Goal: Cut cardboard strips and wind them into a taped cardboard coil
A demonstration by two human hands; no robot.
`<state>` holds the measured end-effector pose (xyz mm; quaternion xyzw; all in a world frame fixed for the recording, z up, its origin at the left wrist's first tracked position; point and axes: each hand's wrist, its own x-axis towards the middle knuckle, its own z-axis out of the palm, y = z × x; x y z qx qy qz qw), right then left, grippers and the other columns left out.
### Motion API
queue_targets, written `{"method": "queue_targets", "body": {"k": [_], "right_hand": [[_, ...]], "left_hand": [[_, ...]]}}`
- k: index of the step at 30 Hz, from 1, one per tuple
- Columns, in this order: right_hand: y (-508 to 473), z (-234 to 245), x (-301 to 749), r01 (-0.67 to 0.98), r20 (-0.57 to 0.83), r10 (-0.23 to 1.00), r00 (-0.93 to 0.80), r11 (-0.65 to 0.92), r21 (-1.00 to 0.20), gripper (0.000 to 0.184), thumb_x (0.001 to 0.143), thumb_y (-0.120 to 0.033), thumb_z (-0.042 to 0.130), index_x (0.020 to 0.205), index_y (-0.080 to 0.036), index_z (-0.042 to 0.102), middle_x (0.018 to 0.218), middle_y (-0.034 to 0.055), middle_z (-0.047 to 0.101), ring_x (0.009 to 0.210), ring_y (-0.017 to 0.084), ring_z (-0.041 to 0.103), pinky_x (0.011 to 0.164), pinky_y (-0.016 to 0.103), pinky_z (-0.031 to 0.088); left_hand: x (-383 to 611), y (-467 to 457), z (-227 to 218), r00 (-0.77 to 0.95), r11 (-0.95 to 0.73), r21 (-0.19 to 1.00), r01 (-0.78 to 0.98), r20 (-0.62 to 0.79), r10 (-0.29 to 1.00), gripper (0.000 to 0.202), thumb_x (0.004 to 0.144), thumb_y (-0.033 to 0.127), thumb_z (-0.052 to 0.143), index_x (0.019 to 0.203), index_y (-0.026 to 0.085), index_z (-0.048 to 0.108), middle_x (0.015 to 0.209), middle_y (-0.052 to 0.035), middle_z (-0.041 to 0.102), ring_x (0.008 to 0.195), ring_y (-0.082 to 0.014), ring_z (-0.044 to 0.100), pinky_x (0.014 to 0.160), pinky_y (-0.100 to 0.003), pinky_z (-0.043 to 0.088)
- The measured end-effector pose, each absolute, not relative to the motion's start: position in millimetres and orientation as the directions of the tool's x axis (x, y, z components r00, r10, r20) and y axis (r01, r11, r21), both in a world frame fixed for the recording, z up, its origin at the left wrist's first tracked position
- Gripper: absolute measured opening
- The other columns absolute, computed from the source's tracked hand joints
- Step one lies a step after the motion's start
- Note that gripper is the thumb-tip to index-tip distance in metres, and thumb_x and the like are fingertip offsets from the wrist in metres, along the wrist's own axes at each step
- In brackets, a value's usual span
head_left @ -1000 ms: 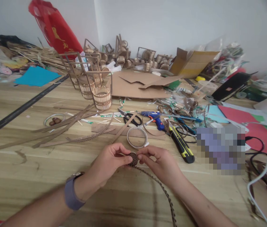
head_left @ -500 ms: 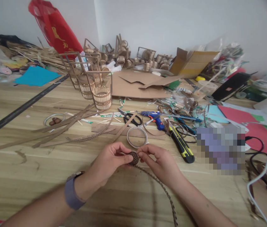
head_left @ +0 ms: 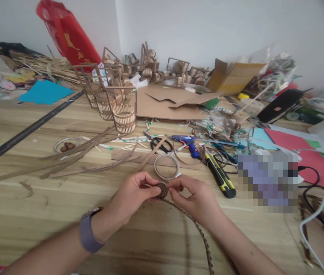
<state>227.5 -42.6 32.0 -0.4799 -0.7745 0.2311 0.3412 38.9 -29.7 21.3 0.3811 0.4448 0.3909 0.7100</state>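
Observation:
My left hand (head_left: 135, 193) is closed, its thumb and fingers gripping a small round coil (head_left: 162, 190) of brown corrugated cardboard strip. From the coil's underside the loose strip (head_left: 198, 226), ridged along one edge, curves down to the right and out at the bottom. My right hand (head_left: 193, 196) is pinched at the coil's right edge, thumb and forefinger tips together; whatever lies between them is too small to see. The free strip runs under this hand. Just beyond both hands lies a roll of tape (head_left: 166, 177).
Behind the hands lie black scissors (head_left: 162, 144), a blue glue gun (head_left: 189, 144) and a yellow-black utility knife (head_left: 222, 177). Cardboard strips (head_left: 78, 160) spread leftward. Small slatted buckets (head_left: 124, 119) with tall handles stand farther back, near flat cardboard (head_left: 156, 105). A white cable (head_left: 319, 208) runs at right.
My right fingertips have shifted slightly right, away from the coil's edge. The coil has moved a touch left in my left hand, and the hanging strip's end has swung slightly left.

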Motion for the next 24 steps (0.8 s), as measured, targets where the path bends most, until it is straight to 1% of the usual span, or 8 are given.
{"method": "queue_targets", "body": {"k": [6, 10, 13, 18, 22, 24], "right_hand": [[-44.2, 30.2, 227.7, 0.620, 0.314, 0.881, -0.354, 0.473, -0.627, 0.013, 0.076, -0.009, 0.056, 0.072, -0.020, 0.062, 0.063, -0.0013, 0.065, 0.055, 0.012, 0.057, 0.050, 0.019, 0.040], [-43.0, 29.0, 228.3, 0.647, 0.338, 0.859, -0.385, 0.512, -0.565, 0.013, 0.075, -0.007, 0.057, 0.070, -0.020, 0.058, 0.062, -0.0021, 0.061, 0.055, 0.012, 0.054, 0.051, 0.020, 0.039], [-40.2, 31.1, 230.7, 0.637, 0.325, 0.866, -0.381, 0.501, -0.586, 0.014, 0.074, -0.007, 0.055, 0.071, -0.020, 0.057, 0.062, -0.0024, 0.060, 0.055, 0.012, 0.054, 0.052, 0.020, 0.039], [-33.7, 34.3, 237.2, 0.630, 0.290, 0.909, -0.300, 0.417, -0.656, 0.014, 0.077, -0.010, 0.053, 0.069, -0.021, 0.055, 0.060, -0.0028, 0.058, 0.054, 0.012, 0.053, 0.051, 0.021, 0.039], [-28.8, 31.8, 241.5, 0.648, 0.291, 0.925, -0.244, 0.379, -0.661, 0.012, 0.078, -0.011, 0.053, 0.070, -0.021, 0.056, 0.060, -0.0021, 0.059, 0.055, 0.014, 0.055, 0.052, 0.022, 0.040], [-27.2, 31.2, 242.7, 0.652, 0.300, 0.924, -0.237, 0.380, -0.656, 0.010, 0.079, -0.013, 0.054, 0.073, -0.021, 0.058, 0.063, -0.0007, 0.061, 0.058, 0.015, 0.056, 0.054, 0.023, 0.042]], "left_hand": [[39.8, -30.0, 19.0, 0.306, 0.384, 0.910, -0.155, -0.325, 0.895, 0.030, 0.057, 0.028, 0.086, 0.069, 0.015, 0.062, 0.067, 0.0033, 0.066, 0.059, -0.0111, 0.061, 0.058, -0.023, 0.050], [40.3, -28.8, 17.9, 0.308, 0.392, 0.905, -0.166, -0.330, 0.892, 0.030, 0.056, 0.026, 0.086, 0.068, 0.015, 0.061, 0.068, 0.0033, 0.066, 0.060, -0.0112, 0.060, 0.058, -0.023, 0.051], [39.7, -29.1, 17.7, 0.346, 0.399, 0.896, -0.196, -0.318, 0.883, 0.031, 0.056, 0.027, 0.087, 0.068, 0.015, 0.061, 0.068, 0.0030, 0.066, 0.062, -0.0115, 0.060, 0.056, -0.023, 0.052], [38.7, -33.7, 18.2, 0.449, 0.417, 0.886, -0.200, -0.296, 0.843, 0.035, 0.055, 0.028, 0.090, 0.068, 0.015, 0.061, 0.068, 0.0028, 0.066, 0.062, -0.0111, 0.059, 0.056, -0.022, 0.052], [38.2, -36.7, 18.2, 0.509, 0.438, 0.874, -0.213, -0.283, 0.813, 0.042, 0.054, 0.033, 0.093, 0.067, 0.015, 0.058, 0.068, 0.0020, 0.068, 0.059, -0.0115, 0.061, 0.055, -0.023, 0.051], [37.5, -36.0, 17.8, 0.507, 0.433, 0.871, -0.231, -0.272, 0.818, 0.044, 0.053, 0.035, 0.094, 0.067, 0.015, 0.058, 0.069, 0.0017, 0.069, 0.059, -0.0116, 0.062, 0.055, -0.023, 0.052]]}}
